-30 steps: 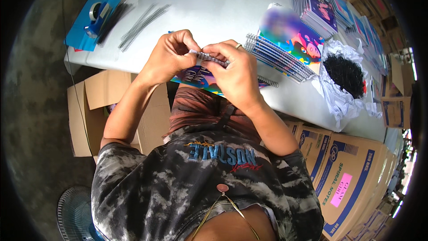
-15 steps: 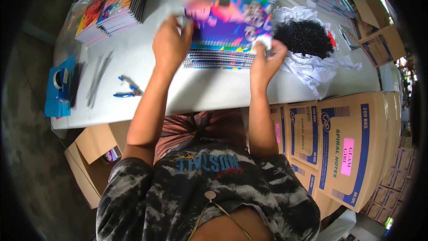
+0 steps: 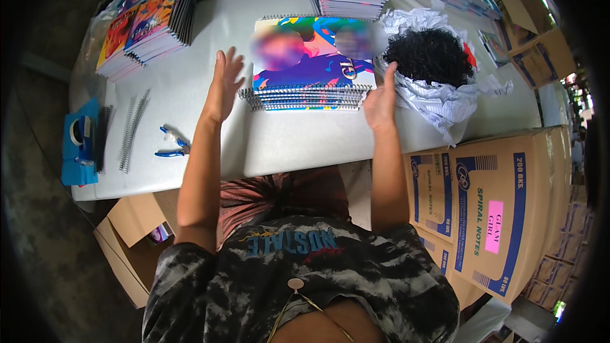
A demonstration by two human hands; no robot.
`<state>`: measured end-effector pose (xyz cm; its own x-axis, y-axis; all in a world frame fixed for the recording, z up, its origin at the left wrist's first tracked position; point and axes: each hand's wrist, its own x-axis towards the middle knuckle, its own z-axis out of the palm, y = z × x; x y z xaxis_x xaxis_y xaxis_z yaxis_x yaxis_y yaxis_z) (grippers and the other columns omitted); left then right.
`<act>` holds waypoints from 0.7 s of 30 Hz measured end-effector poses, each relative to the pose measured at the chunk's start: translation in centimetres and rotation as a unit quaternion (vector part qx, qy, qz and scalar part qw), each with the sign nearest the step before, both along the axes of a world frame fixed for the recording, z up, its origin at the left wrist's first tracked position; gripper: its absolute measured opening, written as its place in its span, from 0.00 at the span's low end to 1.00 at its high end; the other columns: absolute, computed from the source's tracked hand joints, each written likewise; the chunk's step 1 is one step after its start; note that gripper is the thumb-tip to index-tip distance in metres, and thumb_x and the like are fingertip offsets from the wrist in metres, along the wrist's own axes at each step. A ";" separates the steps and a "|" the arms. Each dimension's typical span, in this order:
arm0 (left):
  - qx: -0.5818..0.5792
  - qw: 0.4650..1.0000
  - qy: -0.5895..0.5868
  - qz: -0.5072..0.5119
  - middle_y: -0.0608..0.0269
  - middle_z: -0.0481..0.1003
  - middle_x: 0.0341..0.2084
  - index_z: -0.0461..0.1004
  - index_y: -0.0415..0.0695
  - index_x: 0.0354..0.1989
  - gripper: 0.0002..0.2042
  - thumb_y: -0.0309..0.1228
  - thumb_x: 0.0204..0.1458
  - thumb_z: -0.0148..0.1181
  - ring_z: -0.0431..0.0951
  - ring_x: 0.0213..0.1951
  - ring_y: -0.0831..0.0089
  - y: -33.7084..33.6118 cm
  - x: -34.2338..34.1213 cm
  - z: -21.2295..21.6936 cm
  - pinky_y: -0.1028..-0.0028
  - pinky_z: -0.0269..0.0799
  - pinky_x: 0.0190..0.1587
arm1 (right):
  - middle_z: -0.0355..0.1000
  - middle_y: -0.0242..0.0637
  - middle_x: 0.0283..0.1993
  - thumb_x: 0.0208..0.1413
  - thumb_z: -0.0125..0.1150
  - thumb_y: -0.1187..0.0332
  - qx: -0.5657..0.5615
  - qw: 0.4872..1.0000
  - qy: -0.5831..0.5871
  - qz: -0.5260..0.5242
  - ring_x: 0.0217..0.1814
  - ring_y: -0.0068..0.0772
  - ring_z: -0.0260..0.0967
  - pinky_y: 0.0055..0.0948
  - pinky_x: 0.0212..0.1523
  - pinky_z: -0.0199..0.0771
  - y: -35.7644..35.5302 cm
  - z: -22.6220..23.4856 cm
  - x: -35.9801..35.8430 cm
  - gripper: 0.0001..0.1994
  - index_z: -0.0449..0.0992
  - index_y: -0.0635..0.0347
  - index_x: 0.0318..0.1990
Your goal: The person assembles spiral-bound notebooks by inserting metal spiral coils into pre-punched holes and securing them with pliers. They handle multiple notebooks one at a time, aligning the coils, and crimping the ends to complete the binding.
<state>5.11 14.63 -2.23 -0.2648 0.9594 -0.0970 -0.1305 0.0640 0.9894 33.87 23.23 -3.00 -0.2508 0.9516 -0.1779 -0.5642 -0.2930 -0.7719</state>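
A stack of spiral notebooks (image 3: 305,67) with colourful purple, pink and yellow covers lies on the table in front of me, wire spines showing along its near and far sides. My left hand (image 3: 225,86) is held up just left of the stack, fingers spread and nothing in it. On the other side, my right hand (image 3: 381,103) is also open, palm facing the stack's near right corner. Whether its fingers touch the notebooks I cannot tell. Part of the top cover is blurred.
Left on the white table (image 3: 254,143) are blue-handled pliers (image 3: 173,143), loose wire coils (image 3: 133,130) and a tape roll (image 3: 79,133). Notebook stacks (image 3: 155,28) line the far side. A tangled black heap (image 3: 427,57) sits on crumpled paper (image 3: 438,108). Cartons (image 3: 489,216) stand at right.
The notebook that both hands held at its sides now lies on the stack. Both hands have let go, opened and moved apart to either side.
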 end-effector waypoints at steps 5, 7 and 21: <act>-0.031 0.952 -0.239 -0.188 0.50 0.47 0.63 0.36 0.45 0.66 0.44 0.67 0.49 0.32 0.53 0.62 0.61 2.1 1.4 -0.5 0.63 0.52 0.62 | 0.67 0.34 0.53 0.56 0.46 0.44 0.033 0.992 -0.080 0.097 0.55 0.32 0.63 0.35 0.55 0.62 1.5 2.0 -0.6 0.29 0.64 0.57 0.56; -0.043 0.954 -0.243 -0.169 0.53 0.60 0.57 0.48 0.47 0.63 0.35 0.59 0.53 0.41 0.65 0.55 0.64 1.5 2.9 1.5 0.65 0.65 0.54 | 0.68 0.33 0.51 0.57 0.47 0.47 0.012 0.992 -0.059 0.112 0.53 0.31 0.65 0.34 0.52 0.65 1.0 1.7 -0.3 0.26 0.65 0.55 0.55; -0.081 0.804 0.590 -0.001 0.46 0.60 0.56 0.69 0.43 0.46 0.21 0.47 0.51 0.53 0.54 0.61 0.52 -10.6 -9.1 2.7 0.59 0.45 0.63 | 0.57 0.40 0.61 0.60 0.44 0.57 0.149 0.967 -0.181 -0.094 0.62 0.35 0.56 0.36 0.61 0.52 -9.1 3.1 2.9 0.26 0.53 0.64 0.61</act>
<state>-3.95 3.98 0.43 -0.2630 0.9598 0.0976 0.8918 0.2033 0.4041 36.78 14.11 0.06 -0.0407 0.9968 0.0682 -0.2622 0.0552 -0.9634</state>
